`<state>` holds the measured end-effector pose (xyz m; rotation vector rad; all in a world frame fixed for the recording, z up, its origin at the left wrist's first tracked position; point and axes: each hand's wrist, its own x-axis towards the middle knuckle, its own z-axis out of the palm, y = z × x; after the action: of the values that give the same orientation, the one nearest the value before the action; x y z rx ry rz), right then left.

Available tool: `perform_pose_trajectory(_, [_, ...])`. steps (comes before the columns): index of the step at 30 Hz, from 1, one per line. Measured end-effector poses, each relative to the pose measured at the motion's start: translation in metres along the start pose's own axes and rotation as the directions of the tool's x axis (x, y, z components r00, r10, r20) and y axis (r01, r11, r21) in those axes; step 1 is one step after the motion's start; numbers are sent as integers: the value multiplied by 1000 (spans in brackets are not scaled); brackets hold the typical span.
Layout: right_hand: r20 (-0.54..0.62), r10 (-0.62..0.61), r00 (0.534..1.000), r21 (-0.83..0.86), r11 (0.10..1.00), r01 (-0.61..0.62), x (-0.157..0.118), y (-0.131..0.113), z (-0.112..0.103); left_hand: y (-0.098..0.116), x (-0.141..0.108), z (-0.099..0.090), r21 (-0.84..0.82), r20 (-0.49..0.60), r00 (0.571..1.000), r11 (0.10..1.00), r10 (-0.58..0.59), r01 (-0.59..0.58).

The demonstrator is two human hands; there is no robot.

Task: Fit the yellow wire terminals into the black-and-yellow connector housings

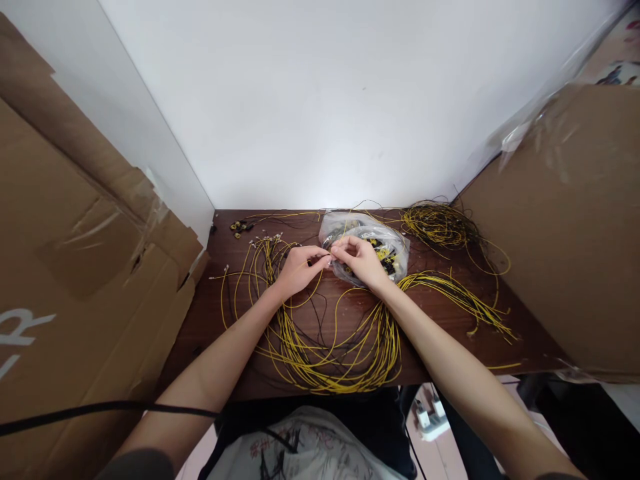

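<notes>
My left hand [301,268] and my right hand [361,259] meet above the middle of the table, their fingertips pinched close together. A thin yellow wire curves up to the fingertips of my left hand, which are closed on it. What the right fingertips pinch is too small to make out. Just behind and under my right hand lies a clear plastic bag [400,257] of small black and yellow parts. A large bundle of yellow and black wires [330,381] loops across the table below both hands. Its left ends carry small pale tips; its right ends fan out beyond my right forearm.
A tangled coil of yellow and black wire [440,227] sits at the back right. Several small black and yellow pieces [241,228] lie at the back left. Cardboard [90,267] flanks the brown table [450,353] on both sides, and a white wall [320,107] rises behind.
</notes>
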<state>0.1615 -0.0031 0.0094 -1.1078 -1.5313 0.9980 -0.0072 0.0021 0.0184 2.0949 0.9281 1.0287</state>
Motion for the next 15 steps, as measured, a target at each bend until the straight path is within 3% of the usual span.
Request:
perform_pose_trajectory(5, [14, 21, 1000, -31, 999, -21, 0, 0, -1, -1, 0, 0, 11, 2, 1000, 1000, 7, -7])
perform_pose_trajectory(11, [-15, 38, 999, 114, 993, -36, 0, -1, 1, 0, 0, -1, 47, 1, 1000, 999, 10, -10])
perform_pose_trajectory(15, [10, 7, 1000, 44, 999, -8, -1, -3, 1, 0, 0, 0, 32, 2, 1000, 999, 19, -19])
